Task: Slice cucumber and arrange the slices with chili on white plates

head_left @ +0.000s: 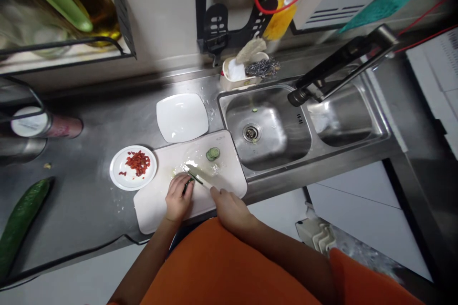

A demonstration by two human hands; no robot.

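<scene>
My right hand (231, 207) is closed around the handle of a kitchen knife (199, 176), its blade angled up and left over a white cutting board (153, 214). Against the blade, my left hand (178, 196) pinches a dark green piece of cucumber (188, 185), mostly hidden under the fingers. A small overlapping stack of cucumber slices (213, 154) lies on the board to the upper right of the knife. Wet patches shine on the board's surface. Beside its left end is a round white plate (117, 178) with chopped red pieces (138, 163).
A square white plate (182, 116) stands behind the board. To the right is a steel double sink (275, 152) under a black faucet (329, 69). A large whole cucumber (25, 221) lies at far left, near a can (60, 125). A scrubber holder (239, 81) sits behind the sink.
</scene>
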